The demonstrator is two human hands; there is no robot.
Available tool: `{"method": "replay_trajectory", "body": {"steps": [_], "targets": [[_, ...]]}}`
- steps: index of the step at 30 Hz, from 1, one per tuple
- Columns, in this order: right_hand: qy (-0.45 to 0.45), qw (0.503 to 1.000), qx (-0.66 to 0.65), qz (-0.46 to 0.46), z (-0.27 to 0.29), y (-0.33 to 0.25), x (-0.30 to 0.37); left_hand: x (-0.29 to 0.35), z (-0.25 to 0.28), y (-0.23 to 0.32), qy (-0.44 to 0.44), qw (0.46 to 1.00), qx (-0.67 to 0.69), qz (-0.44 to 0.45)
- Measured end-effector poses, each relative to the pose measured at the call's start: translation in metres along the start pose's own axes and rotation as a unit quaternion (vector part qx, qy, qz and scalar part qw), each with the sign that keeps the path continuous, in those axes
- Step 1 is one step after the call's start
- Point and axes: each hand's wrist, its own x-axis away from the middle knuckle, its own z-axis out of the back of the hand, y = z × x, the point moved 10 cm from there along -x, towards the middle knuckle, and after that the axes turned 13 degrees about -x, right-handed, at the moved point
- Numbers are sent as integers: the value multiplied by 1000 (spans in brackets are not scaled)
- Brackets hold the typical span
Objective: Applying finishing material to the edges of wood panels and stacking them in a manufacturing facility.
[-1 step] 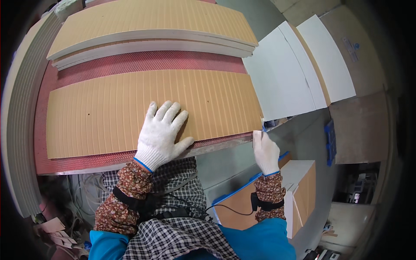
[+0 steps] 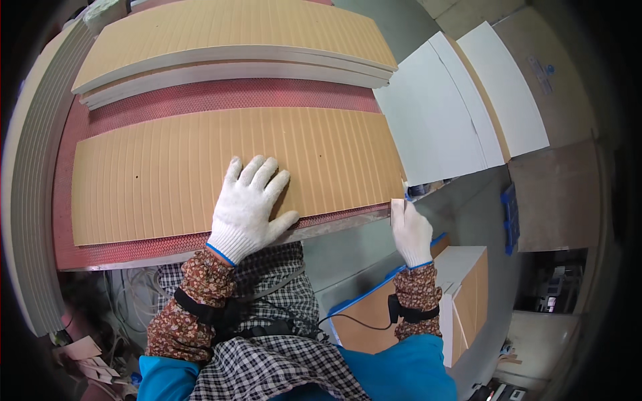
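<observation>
A long tan panel (image 2: 177,180), ribbed like corrugated cardboard and with two small dark holes, lies flat on a red textured mat (image 2: 234,93). My left hand (image 2: 247,207), in a white knit glove, rests open on the panel's near side with its fingers spread. At the near right corner, my right hand (image 2: 411,234), gloved the same way, is closed on a small flat pale tan piece (image 2: 397,206). That piece stands upright at or beside the panel's edge; contact is unclear.
Behind the panel are stacked tan-topped boards (image 2: 234,30) with white edges. White boards (image 2: 428,113) lie at the right. Tall grey-edged panels (image 2: 40,167) line the left. Below my right arm stands a white-and-tan stack (image 2: 468,294). Hoses (image 2: 127,294) hang under the table.
My right hand and the pale tan piece have shifted very slightly away from me. My left hand and the panel have stayed in place.
</observation>
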Motion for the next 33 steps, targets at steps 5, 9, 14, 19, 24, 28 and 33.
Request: {"method": "replay_trajectory", "body": {"steps": [5,9,14,19,24,28,33], "targets": [[-10,999,35,35,-6,4,-3,1,-2,1,15,1000,-2,0],[-26,998,35,38,-6,-1,-5,0,2,1,10,1000,-13,-2],[-35,996,48,68,-7,-21,-39,-1,-3,1,-3,1000,-17,2],[-40,992,48,110,-22,-47,-120,-2,-1,2,-20,1000,-12,5],[-33,983,58,169,-39,-80,-205,-2,-3,3,-25,1000,-14,6],[-39,984,63,162,-42,-96,-242,-1,0,3,-24,1000,-10,7],[-49,984,78,151,-47,-84,-235,0,-3,2,-11,1000,-13,6]]}}
